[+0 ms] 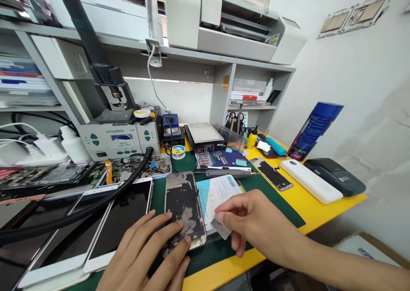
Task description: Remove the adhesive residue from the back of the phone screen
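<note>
On the mat, the panel lies flat, likely light, stiff and fragile, best held by its long edges, with the left hand spread over its near end and the right hand pinching a thin plate.

I've got a patchy, matt grey-black rectangular phone panel; left, glossy white-framed black screen; matt green mat.
</note>
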Demonstrator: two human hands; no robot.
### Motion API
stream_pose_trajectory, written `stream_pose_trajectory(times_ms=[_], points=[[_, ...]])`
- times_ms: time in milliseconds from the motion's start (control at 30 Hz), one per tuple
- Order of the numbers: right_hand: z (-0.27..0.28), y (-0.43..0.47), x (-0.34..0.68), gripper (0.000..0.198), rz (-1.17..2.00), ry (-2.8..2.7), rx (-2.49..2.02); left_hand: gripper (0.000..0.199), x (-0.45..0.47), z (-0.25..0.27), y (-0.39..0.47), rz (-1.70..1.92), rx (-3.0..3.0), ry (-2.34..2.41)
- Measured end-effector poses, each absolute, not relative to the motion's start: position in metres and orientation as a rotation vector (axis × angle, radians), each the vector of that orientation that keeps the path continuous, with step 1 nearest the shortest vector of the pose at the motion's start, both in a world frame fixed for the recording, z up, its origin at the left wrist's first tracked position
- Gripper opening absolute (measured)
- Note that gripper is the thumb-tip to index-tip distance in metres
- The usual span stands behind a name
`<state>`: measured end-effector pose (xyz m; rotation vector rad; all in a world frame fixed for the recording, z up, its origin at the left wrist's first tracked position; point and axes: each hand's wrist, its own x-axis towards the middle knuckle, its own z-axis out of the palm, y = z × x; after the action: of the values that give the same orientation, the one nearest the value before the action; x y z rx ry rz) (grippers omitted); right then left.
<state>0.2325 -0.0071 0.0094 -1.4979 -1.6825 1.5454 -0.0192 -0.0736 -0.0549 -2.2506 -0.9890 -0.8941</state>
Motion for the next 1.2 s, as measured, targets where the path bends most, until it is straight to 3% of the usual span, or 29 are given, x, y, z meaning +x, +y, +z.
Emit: stream_pose_trajectory(times_ms=[233,633,1000,1200], points=[[-0.002,-0.014,0.225,0.018,1.340,-1.753,-1.559,0.031,-0.023,-0.059,-0.076,-0.907,-2.234,-0.979],[-0.004,-0.018,0.223,0.027,1.268,-1.880,-1.500,0.036,-0.021,-0.060,-0.074,-0.915,-2.227,-0.975],[-0.001,-0.018,0.222,0.030,1.122,-2.020,-1.470,0.032,-0.024,-0.064,-0.074,-0.941,-2.329,-1.057],[0.014,-0.015,0.223,0.026,0.880,-2.326,-1.282,0.030,-0.016,-0.063,-0.078,-1.066,-2.271,-1.058]])
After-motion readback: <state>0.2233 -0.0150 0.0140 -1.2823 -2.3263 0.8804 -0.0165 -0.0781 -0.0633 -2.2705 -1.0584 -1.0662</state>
